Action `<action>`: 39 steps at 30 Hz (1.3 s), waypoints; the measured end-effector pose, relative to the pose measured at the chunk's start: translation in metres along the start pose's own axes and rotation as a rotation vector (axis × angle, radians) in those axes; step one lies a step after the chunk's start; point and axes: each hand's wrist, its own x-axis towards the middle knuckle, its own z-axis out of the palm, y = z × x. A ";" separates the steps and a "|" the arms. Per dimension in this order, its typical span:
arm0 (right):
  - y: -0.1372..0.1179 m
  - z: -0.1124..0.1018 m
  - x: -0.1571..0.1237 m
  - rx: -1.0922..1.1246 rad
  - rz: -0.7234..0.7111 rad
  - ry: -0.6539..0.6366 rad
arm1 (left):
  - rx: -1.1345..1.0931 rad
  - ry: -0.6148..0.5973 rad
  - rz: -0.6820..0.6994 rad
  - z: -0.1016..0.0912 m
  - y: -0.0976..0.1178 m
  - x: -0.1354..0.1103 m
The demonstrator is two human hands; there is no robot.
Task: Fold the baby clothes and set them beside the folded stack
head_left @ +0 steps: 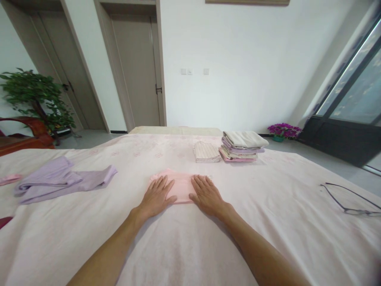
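We rest the left hand (159,194) and the right hand (206,194) palms down, fingers extended and thumbs spread inward, a short gap between the thumbs. Under both palms, and exposed between them, we locate the pink cloth (183,192), folded flat; we grip nothing. Both rest on the pale pink cover (178,250), which extends to either side of the hands.

Well to the right of the right hand, we note the eyeglasses (353,211), temples unfolded. Well to the left of the left hand lies the lilac garment (50,180), loosely spread in overlapping layers; past it, farther left, is the small pink piece (10,179).

Just beyond the right hand, we find the striped cloth (206,153), folded. Immediately to its right stands the folded stack (242,147), a whitish piece uppermost above lilac, cream and pink layers.

Farther beyond, to the right of the hands, we observe the purple flowers (284,130); to the left, the leafy plant (32,93) and the closed door (135,67).
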 end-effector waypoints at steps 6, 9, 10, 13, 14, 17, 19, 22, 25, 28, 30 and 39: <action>0.011 -0.009 -0.004 -0.014 0.041 -0.037 | -0.003 -0.029 -0.165 -0.001 -0.023 -0.008; 0.014 -0.010 -0.005 -0.026 0.045 -0.055 | 0.005 -0.054 -0.267 0.000 -0.038 -0.012; 0.015 -0.011 -0.006 -0.029 0.046 -0.052 | 0.010 -0.062 -0.301 0.000 -0.043 -0.013; 0.015 -0.012 -0.006 -0.034 0.047 -0.033 | 0.035 -0.043 -0.407 0.000 -0.052 -0.014; 0.014 -0.012 -0.006 -0.037 0.050 -0.026 | 0.048 -0.017 -0.441 -0.001 -0.053 -0.014; 0.005 -0.017 -0.005 -0.038 0.038 0.001 | 0.096 0.072 -0.515 -0.009 -0.051 -0.013; -0.006 -0.019 -0.003 -0.017 -0.006 0.019 | 0.110 0.110 -0.541 -0.016 -0.046 -0.013; -0.022 -0.019 -0.002 0.050 -0.090 -0.004 | 0.064 0.143 -0.577 -0.025 -0.041 -0.013; -0.034 -0.013 -0.003 0.127 -0.114 -0.067 | -0.008 0.108 -0.600 -0.026 -0.042 -0.013; -0.037 -0.008 -0.005 0.166 -0.096 -0.104 | -0.052 0.078 -0.603 -0.022 -0.048 -0.013; -0.036 -0.008 -0.005 0.184 -0.090 -0.110 | -0.112 0.090 -0.604 -0.019 -0.053 -0.011; -0.034 -0.022 0.007 0.849 0.202 0.040 | -0.605 0.369 -0.444 -0.027 -0.027 0.005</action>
